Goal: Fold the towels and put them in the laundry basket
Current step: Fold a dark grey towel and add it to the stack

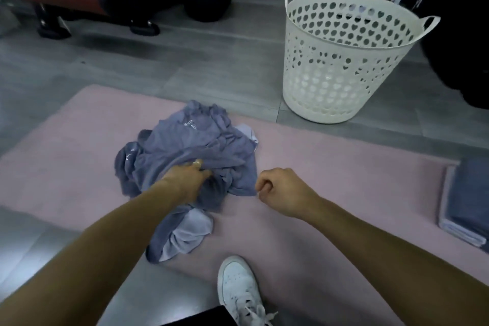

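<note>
Head view: crumpled blue-grey towel heap (pixel 185 167) on pink mat (pixel 330 167), floor level. Left hand (pixel 189 180) buried in heap, fingers curled into cloth. Right hand (pixel 277 188) just beside heap's edge, fingers curled; whether pinching towel corner, cannot tell. White laundry basket (pixel 341 61) beyond mat, looks empty. Folded towels (pixel 468 198) at mat's right edge. Risk: heap looks like several tangled towels, so lifting may drag others along; one-handed grab gives no clean corners, sloppy fold.

Single head-worn wide-angle view looked forward and steeply down, close over the mat (pixel 330 167) and floor (pixel 185 61).
</note>
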### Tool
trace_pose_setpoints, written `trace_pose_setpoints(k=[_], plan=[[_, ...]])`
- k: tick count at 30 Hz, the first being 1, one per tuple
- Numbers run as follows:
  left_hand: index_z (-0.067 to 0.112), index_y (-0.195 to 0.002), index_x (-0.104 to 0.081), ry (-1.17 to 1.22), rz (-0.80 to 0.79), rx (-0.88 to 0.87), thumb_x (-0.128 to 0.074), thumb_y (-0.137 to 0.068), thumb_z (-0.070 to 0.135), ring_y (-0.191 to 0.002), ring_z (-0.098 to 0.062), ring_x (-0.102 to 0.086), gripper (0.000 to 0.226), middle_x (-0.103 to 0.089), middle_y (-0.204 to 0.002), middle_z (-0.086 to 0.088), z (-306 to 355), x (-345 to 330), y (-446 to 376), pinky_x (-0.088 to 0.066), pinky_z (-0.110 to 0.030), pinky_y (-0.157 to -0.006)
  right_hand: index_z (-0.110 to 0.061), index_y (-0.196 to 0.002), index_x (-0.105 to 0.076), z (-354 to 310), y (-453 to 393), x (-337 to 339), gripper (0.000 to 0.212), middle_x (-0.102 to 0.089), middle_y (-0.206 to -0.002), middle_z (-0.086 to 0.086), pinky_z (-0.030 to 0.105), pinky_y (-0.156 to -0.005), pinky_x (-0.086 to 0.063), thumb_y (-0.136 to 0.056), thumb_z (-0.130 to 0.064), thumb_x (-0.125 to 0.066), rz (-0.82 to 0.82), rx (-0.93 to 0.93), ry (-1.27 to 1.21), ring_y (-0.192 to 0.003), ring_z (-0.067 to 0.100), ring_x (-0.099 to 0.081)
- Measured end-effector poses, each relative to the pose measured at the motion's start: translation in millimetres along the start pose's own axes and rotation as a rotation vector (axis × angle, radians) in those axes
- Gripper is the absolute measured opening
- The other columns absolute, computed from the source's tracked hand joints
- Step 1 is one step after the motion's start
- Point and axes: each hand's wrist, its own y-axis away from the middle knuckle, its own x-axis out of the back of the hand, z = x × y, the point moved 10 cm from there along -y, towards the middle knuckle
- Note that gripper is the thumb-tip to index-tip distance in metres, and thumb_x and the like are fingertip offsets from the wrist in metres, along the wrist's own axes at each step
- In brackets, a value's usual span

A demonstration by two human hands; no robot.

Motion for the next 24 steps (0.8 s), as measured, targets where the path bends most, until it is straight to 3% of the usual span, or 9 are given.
trace_pose_setpoints(k=[4, 6, 8, 10, 13, 16, 18, 22, 24], plan=[[0.030, -0.154, -0.001, 0.192, 0.060, 0.189, -0.056, -0.093, 0.021, -0.125, -0.040, -0.048, 0.082, 0.011, -0.159, -0.018, -18, -16, -42, -0.046, -0.043, -0.091, -0.020, -0.080, -0.067, 14, -31, -15, 0.017, -0.067, -0.094, -0.004, 0.022, -0.076, -0.052, -0.085, -0.009, -0.056, -0.023, -0.043, -0.063, -0.087, 0.014, -0.064], [0.030, -0.154, 0.000, 0.307, 0.062, 0.252, -0.055, -0.094, 0.023, -0.124, -0.043, -0.049, 0.082, 0.007, -0.159, -0.020, -28, -26, -57, -0.046, -0.046, -0.094, -0.018, -0.081, -0.069, 20, -40, -15, 0.014, -0.068, -0.091, -0.004, 0.022, -0.075, -0.053, -0.085, -0.009, -0.058, -0.003, -0.077, -0.137, -0.085, 0.013, -0.065], [0.027, -0.153, -0.014, 0.342, 0.064, 0.271, -0.054, -0.095, 0.022, -0.120, -0.042, -0.051, 0.071, -0.013, -0.153, -0.020, -36, -26, -63, -0.046, -0.047, -0.094, -0.017, -0.081, -0.071, 26, -45, -16, 0.015, -0.070, -0.086, -0.004, 0.023, -0.073, -0.055, -0.084, -0.009, -0.058, 0.006, -0.109, -0.212, -0.081, 0.012, -0.066], [0.024, -0.142, -0.036, 0.267, 0.099, 0.226, -0.052, -0.095, 0.020, -0.110, -0.037, -0.058, 0.049, -0.034, -0.138, -0.015, -36, -12, -61, -0.050, -0.044, -0.088, -0.018, -0.080, -0.070, 30, -46, -14, 0.016, -0.068, -0.079, -0.007, 0.020, -0.067, -0.054, -0.084, -0.009, -0.058, 0.009, -0.121, -0.239, -0.077, 0.012, -0.066], [0.023, -0.126, -0.053, 0.191, 0.240, 0.148, -0.045, -0.097, 0.015, -0.098, -0.033, -0.062, 0.031, -0.046, -0.122, -0.008, -28, 26, -43, -0.051, -0.041, -0.077, -0.020, -0.079, -0.070, 34, -39, -1, 0.017, -0.067, -0.073, -0.008, 0.013, -0.056, -0.048, -0.083, -0.009, -0.057, 0.041, -0.118, -0.240, -0.071, 0.011, -0.064], [0.024, -0.130, -0.053, 0.265, 0.408, 0.036, -0.045, -0.097, 0.019, -0.097, -0.037, -0.062, 0.034, -0.049, -0.121, -0.009, -10, 79, -10, -0.049, -0.040, -0.074, -0.019, -0.081, -0.070, 38, -24, 22, 0.016, -0.067, -0.074, -0.006, 0.016, -0.057, -0.048, -0.083, -0.009, -0.058, 0.121, -0.123, -0.278, -0.072, 0.013, -0.064], [0.025, -0.135, -0.052, 0.288, 0.523, -0.067, -0.047, -0.098, 0.025, -0.102, -0.036, -0.060, 0.038, -0.051, -0.123, -0.009, 10, 118, 20, -0.048, -0.039, -0.074, -0.020, -0.089, -0.068, 35, -10, 39, 0.009, -0.068, -0.085, -0.006, 0.016, -0.059, -0.047, -0.084, -0.016, -0.063, 0.170, -0.120, -0.315, -0.076, 0.013, -0.063], [0.020, -0.126, -0.063, 0.402, 0.690, -0.303, -0.050, -0.088, 0.022, -0.097, -0.031, -0.061, 0.040, -0.060, -0.112, -0.008, 58, 186, 84, -0.052, -0.037, -0.079, -0.027, -0.113, -0.062, -1, 24, 78, 0.038, -0.061, -0.105, -0.009, 0.015, -0.075, -0.044, -0.078, -0.029, -0.076, 0.176, 0.071, -0.263, -0.086, 0.007, -0.059], [0.019, -0.120, -0.067, 0.443, 0.727, -0.382, -0.049, -0.082, 0.023, -0.092, -0.022, -0.061, 0.042, -0.063, -0.103, -0.004, 78, 210, 113, -0.049, -0.030, -0.082, -0.023, -0.102, -0.068, -15, 47, 101, 0.020, -0.063, -0.099, -0.006, 0.021, -0.080, -0.045, -0.082, -0.027, -0.072, 0.232, 0.145, -0.127, -0.088, 0.009, -0.058]])
